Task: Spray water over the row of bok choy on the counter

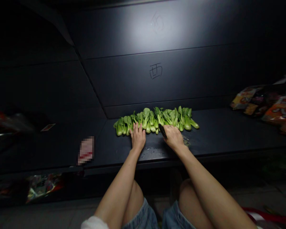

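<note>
A row of bok choy [146, 119] lies side by side on the dark shelf [124, 146], green leaves toward the back panel and pale stems toward me. My left hand [138, 137] rests at the front of the row, left of its middle, fingers stretched out and touching the stems. Right of the middle, my right hand [173, 136] is closed around a slim black object [162, 131] whose kind I cannot make out. Something clear, perhaps plastic, [186, 141] shows beside that hand, partly hidden by it.
Bagged snack packets [281, 109] stand on the shelf at the right. Toward the left lie a small card [48, 127] and a blurred-out pinkish item [86, 150]. A shiny packet [44, 186] sits on a lower level. Behind the bok choy rises a dark back panel [124, 79].
</note>
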The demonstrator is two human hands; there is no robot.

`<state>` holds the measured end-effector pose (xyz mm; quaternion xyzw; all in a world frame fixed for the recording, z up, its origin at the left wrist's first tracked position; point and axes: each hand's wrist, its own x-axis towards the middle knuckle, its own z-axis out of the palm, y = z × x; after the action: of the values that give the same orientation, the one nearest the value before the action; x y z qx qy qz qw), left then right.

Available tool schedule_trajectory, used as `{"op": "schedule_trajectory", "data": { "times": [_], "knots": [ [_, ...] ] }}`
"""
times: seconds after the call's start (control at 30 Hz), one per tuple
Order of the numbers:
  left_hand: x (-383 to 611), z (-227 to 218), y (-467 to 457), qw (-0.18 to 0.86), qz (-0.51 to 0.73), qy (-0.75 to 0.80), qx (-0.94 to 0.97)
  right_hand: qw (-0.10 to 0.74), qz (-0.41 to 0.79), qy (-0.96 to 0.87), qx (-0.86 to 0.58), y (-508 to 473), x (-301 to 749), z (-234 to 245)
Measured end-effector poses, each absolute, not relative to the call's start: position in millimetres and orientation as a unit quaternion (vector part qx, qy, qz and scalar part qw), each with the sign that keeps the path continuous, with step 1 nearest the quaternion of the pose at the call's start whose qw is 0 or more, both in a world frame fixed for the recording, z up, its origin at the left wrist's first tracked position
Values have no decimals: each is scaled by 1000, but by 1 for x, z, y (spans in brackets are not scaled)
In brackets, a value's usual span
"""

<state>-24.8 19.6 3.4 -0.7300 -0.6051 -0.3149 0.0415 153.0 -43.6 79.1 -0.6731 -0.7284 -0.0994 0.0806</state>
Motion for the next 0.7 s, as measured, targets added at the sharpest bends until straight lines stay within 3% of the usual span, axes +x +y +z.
{"op": "schedule_trajectory", "data": {
  "times": [0.7],
  "knots": [
    [-12,0,19,43,-328,-594,-734,112,-115,-701,-695,-47,181,76]
  ]
}}
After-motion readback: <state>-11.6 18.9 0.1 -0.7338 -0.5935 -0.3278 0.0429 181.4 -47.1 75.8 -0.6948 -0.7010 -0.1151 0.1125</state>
